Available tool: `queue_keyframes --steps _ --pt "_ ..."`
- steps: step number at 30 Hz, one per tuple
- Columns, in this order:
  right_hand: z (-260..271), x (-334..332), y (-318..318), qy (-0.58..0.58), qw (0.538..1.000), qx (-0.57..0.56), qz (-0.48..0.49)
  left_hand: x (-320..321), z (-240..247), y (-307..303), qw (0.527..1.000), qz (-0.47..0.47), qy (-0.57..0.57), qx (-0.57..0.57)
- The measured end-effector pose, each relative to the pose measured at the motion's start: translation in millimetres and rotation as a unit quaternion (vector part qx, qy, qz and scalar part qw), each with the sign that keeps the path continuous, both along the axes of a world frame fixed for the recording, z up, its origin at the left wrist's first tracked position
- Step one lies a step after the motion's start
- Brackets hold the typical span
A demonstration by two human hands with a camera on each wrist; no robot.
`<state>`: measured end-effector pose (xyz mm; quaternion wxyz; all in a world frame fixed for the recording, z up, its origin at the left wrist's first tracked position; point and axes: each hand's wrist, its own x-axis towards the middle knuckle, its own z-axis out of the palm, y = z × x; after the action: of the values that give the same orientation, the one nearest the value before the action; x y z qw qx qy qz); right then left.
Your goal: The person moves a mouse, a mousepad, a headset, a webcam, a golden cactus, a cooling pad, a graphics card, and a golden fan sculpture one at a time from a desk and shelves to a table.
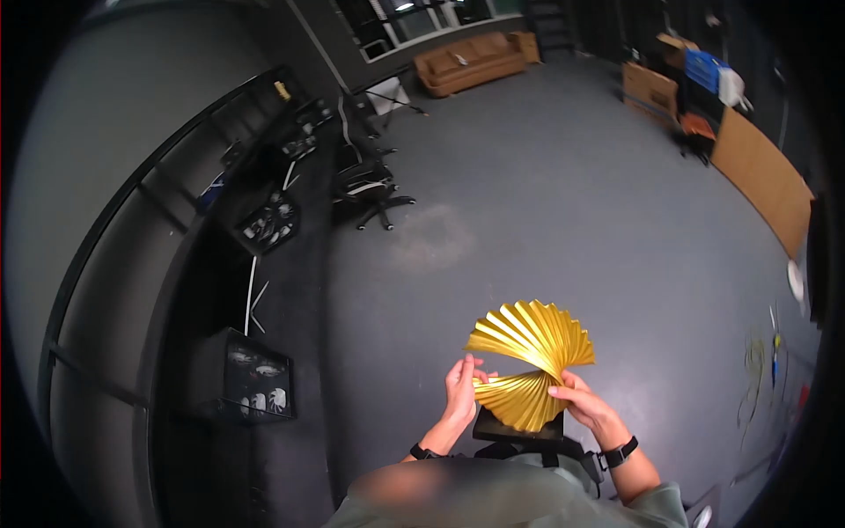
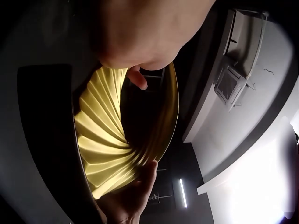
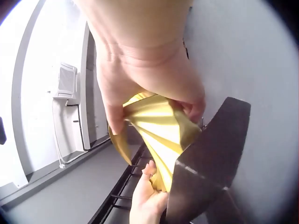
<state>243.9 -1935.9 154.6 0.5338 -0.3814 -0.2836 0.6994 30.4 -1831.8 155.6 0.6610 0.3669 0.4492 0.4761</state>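
A shiny gold pleated paper fan (image 1: pixel 528 339) is spread almost into a full circle in front of the person's body, with a gap on its left side. My right hand (image 1: pixel 588 405) pinches it near the gathered middle, where the folds meet, thumb on the near face. At the gap, my left hand (image 1: pixel 459 392) holds the end of the lower folds, its fingers partly behind the paper. The right wrist view shows that left hand (image 3: pixel 148 198) at the fan's lower end, thumb and fingers close together. In the left wrist view, the pleats (image 2: pixel 107 140) curve between both hands.
Just below the fan, a small black board (image 1: pixel 519 429) juts out at the waist. To the left runs a long black table with dark boxes (image 1: pixel 257 378). An office chair (image 1: pixel 370 185), a brown sofa (image 1: pixel 471 63) and a leaning wooden panel (image 1: pixel 764 180) stand farther off.
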Motion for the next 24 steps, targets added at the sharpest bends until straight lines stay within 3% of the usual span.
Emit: queue_keyframes --steps 4,5,6,12,14,24 --pt "-26 18 56 0.156 0.985 -0.068 0.033 3 -12 42 0.998 0.043 -0.034 -0.013" --pt "-32 19 72 0.167 0.979 -0.117 0.009 5 -13 52 0.997 0.048 -0.032 -0.054" --pt "-34 23 89 0.215 0.971 -0.096 0.036 7 -20 60 0.994 0.049 -0.027 -0.096" --pt "-55 34 208 0.139 0.977 -0.134 0.091 7 -45 148 0.987 0.046 -0.076 -0.131" --pt "-47 32 255 0.124 0.976 -0.164 0.065 7 -44 192 0.985 0.035 -0.095 -0.142" --pt "-25 24 462 0.11 0.988 -0.102 0.032 5 -39 393 0.981 -0.023 -0.173 -0.09"
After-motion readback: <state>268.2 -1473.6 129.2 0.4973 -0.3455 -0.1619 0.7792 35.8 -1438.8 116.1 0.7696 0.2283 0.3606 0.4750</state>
